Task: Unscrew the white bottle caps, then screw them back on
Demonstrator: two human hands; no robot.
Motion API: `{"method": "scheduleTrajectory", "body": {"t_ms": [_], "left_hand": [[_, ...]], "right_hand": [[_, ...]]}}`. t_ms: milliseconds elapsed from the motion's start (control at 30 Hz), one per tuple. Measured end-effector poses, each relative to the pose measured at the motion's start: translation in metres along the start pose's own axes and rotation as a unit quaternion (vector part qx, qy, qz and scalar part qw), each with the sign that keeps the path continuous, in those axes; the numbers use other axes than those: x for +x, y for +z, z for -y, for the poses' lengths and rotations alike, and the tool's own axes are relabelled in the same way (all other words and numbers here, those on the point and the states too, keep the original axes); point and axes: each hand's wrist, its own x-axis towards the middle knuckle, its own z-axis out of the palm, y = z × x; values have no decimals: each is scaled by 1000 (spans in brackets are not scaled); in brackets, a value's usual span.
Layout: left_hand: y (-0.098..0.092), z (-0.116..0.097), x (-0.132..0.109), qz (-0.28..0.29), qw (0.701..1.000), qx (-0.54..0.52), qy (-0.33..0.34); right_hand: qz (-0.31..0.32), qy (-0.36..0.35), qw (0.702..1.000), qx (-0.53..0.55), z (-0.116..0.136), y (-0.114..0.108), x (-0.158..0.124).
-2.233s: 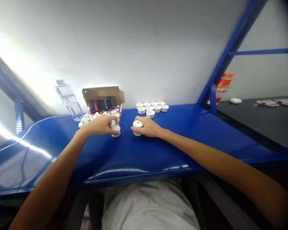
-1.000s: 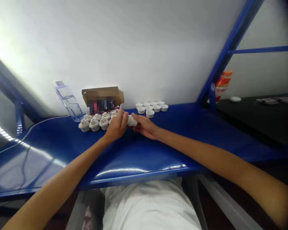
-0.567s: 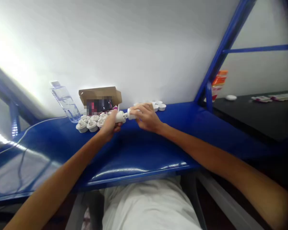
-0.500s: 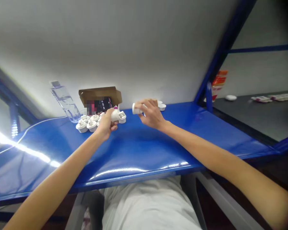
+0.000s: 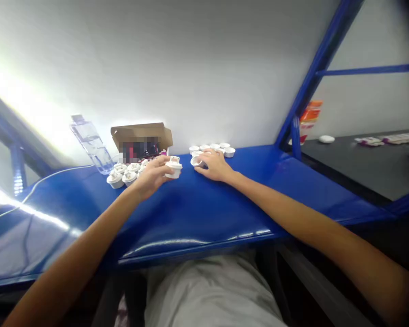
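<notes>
My left hand [image 5: 154, 176] is closed round a white round fitting [image 5: 173, 170] with a raised block on top, held upright beside similar pieces. Those white fittings [image 5: 115, 179] stand grouped on the blue tabletop, their tops uneven. Over to the right, my right hand [image 5: 215, 164] has its fingers round a white round cup [image 5: 196, 161], its hollow side tilted toward me. Just behind that hand several more white cups [image 5: 229, 152] stand in rows against the wall, open side up. Some of them are partly hidden by my fingers.
A clear water bottle [image 5: 92, 147] leans beside an open cardboard box [image 5: 139, 131] at the back left. A white cable [image 5: 51, 176] crosses the blue table [image 5: 197, 213]. Past the blue frame post [image 5: 296, 136], a dark surface holds a white oval object [image 5: 326, 139].
My left hand has turned its fitting from sideways to upright. My right hand has lowered its cup toward the rows and tipped the hollow side up, uncovering more cups behind.
</notes>
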Motion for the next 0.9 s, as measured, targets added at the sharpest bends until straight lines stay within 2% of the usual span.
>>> {"method": "scheduleTrajectory", "body": {"t_ms": [133, 200, 300, 367, 400, 533, 667, 900], "left_hand": [[-4, 2, 0, -25, 993, 115, 25], [-6, 0, -1, -49, 967, 242, 59], [-9, -4, -3, -67, 880, 452, 126], [-12, -3, -2, -58, 824, 543, 154], [-14, -2, -2, -46, 805, 569, 159], [-19, 6, 3, -18, 762, 622, 177], [-22, 12, 5, -37, 733, 649, 201], [-28, 18, 7, -59, 694, 692, 189]], "right_hand": [[2, -6, 1000, 4, -5, 3, -1], [-11, -2, 1000, 4, -6, 3, -1], [-27, -12, 1000, 8, -4, 1, -2], [-26, -31, 999, 11, -2, 1, -1], [-23, -36, 999, 11, -1, 1, -1], [-19, -29, 999, 5, 0, 2, 1], [-18, -16, 1000, 0, -3, 2, 1], [-36, -17, 999, 10, -4, 3, 1]]}}
